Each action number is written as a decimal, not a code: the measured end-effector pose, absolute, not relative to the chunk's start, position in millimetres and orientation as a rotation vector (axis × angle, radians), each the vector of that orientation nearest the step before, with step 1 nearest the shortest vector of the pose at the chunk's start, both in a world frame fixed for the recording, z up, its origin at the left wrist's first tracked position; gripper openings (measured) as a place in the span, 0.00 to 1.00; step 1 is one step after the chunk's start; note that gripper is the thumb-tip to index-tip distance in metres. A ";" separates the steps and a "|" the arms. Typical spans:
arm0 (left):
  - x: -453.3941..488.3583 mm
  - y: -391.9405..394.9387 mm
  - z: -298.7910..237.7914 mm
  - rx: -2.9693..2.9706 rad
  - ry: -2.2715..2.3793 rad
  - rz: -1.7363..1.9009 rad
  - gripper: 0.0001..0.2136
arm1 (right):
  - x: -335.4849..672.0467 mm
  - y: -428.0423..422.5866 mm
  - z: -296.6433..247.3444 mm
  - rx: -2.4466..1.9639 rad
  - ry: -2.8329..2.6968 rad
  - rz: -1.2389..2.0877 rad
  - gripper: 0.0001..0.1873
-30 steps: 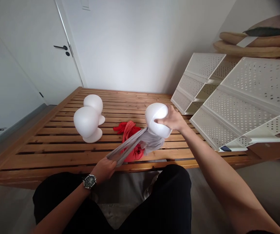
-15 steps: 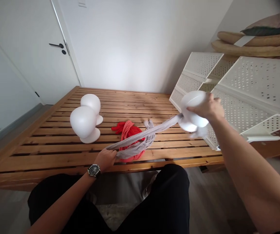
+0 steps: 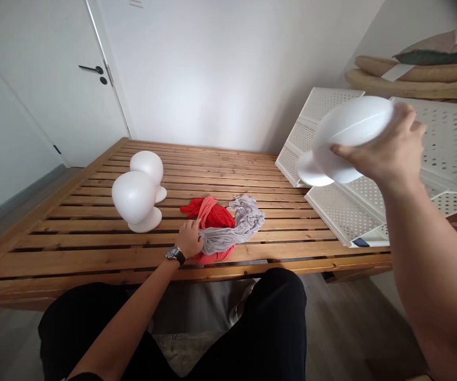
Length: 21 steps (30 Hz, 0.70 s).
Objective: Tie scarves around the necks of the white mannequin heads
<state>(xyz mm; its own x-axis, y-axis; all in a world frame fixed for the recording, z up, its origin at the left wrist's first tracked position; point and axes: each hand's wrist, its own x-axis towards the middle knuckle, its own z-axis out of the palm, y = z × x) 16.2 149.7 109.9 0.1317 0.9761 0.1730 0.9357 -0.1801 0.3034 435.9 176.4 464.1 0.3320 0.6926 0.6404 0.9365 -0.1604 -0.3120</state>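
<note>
My right hand [image 3: 397, 140] grips a white mannequin head [image 3: 351, 132], raised and tilted at the right, its round base pointing to the lower left. My left hand [image 3: 190, 238] is closed on the left end of a grey scarf [image 3: 248, 217], which lies in a loose bunch on the slatted wooden bench [image 3: 69, 241]. Beneath and beside the scarf is red cloth [image 3: 218, 216] with a coral-coloured part. Left of the cloths, two more white mannequin heads stand upright, the nearer one [image 3: 133, 197] partly covering the farther one [image 3: 149, 165].
White perforated panels [image 3: 343, 209] lean at the bench's right end, behind the raised head. Stacked cushions [image 3: 430, 74] are at the upper right. A white door [image 3: 53, 69] with a black handle stands at the left, and a white wall [image 3: 220, 69] runs behind the bench.
The grey scarf, stretched between the mannequin head and my left hand before, has come off the head and lies bunched. My right hand has lifted the head up and rightward; my left hand moved slightly right.
</note>
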 end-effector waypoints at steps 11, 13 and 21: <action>93.7 88.3 156.2 1.898 2.027 1.861 0.47 | 224.4 74.3 366.5 -1.593 -1.554 0.183 0.58; 86.8 90.6 145.1 1.841 2.112 1.852 0.37 | 199.1 67.2 357.3 -1.652 -1.520 0.335 0.57; 28.3 101.4 137.7 1.778 2.288 1.650 0.31 | 141.5 70.5 342.8 -1.717 -1.429 0.523 0.64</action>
